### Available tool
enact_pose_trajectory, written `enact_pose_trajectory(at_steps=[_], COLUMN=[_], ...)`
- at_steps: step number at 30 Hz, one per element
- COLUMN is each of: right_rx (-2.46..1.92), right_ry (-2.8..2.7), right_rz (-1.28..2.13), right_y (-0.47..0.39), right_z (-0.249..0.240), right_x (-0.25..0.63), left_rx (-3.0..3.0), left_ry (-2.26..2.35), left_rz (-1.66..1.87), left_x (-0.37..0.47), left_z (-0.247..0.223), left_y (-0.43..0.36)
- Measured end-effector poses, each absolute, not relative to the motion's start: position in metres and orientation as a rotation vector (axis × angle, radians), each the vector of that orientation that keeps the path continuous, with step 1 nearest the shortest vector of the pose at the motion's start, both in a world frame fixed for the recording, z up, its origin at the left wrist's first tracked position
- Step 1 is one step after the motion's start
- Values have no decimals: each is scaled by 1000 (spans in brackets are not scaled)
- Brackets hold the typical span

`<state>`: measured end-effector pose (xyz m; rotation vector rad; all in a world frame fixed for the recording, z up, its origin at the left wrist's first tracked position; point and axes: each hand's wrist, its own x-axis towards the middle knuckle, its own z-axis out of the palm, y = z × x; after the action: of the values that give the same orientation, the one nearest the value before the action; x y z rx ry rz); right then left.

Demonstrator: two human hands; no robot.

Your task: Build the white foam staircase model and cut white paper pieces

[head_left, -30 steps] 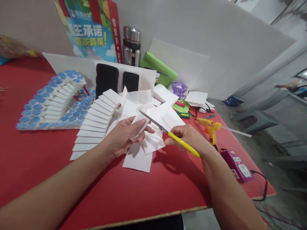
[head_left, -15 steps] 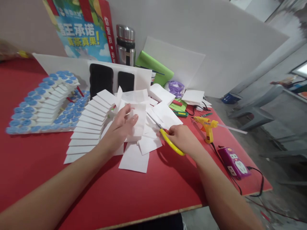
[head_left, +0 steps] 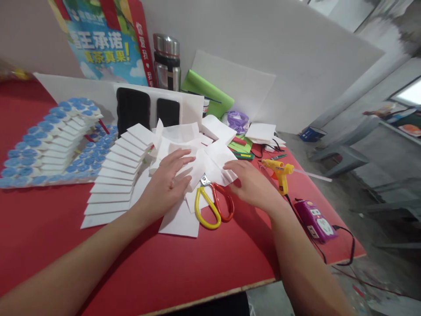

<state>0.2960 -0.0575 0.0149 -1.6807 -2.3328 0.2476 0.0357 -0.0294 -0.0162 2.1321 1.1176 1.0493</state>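
Note:
Scissors [head_left: 208, 206] with one yellow and one red handle lie on the papers and the red table, their blades mostly hidden under white paper. My left hand [head_left: 169, 180] is open over the heap of white paper sheets [head_left: 179, 131], thumb and fingers spread. To the right of the scissors, my right hand [head_left: 255, 182] is open too, its curved fingertips by the corner of a white paper piece [head_left: 219, 158]; whether they touch it I cannot tell. Left of my left hand, a fanned row of white folded pieces [head_left: 115, 180] rests on the table.
A blue-and-white stepped model [head_left: 36, 145] stands at the left. Two dark phones [head_left: 133, 109] lean behind the papers, near a steel flask [head_left: 167, 61]. A yellow glue gun [head_left: 279, 171] and a purple power socket [head_left: 315, 221] with cables lie near the right table edge.
My right hand has let go of the scissors, which now lie on the table. My left hand has opened and its paper is down among the other sheets.

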Motion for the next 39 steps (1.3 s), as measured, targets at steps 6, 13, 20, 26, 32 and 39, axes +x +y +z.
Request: enact_pose_trajectory(at_steps=[6, 13, 20, 26, 32, 39], right_rx=[-1544, -1802, -1686, -980, -737, -708], right_ry=[-2357, -2253, -1508, -825, -610, -633], right_rz=[375, 129, 156, 688, 1178, 1523], right_y=[-41, -30, -27, -24, -35, -49], right_z=[-11, -14, -6, 7, 13, 4], right_x=[297, 289, 317, 323, 287, 248], left_rx=[2072, 2103, 2091, 1977, 1095, 647], left_ry=[1097, 1055, 1079, 1080, 774, 694], left_rz=[1021, 991, 995, 1066, 995, 1023], left_x=[37, 36, 36, 37, 45, 43], left_z=[-19, -21, -22, -15, -6, -6], left_y=[-29, -29, -30, -32, -36, -27])
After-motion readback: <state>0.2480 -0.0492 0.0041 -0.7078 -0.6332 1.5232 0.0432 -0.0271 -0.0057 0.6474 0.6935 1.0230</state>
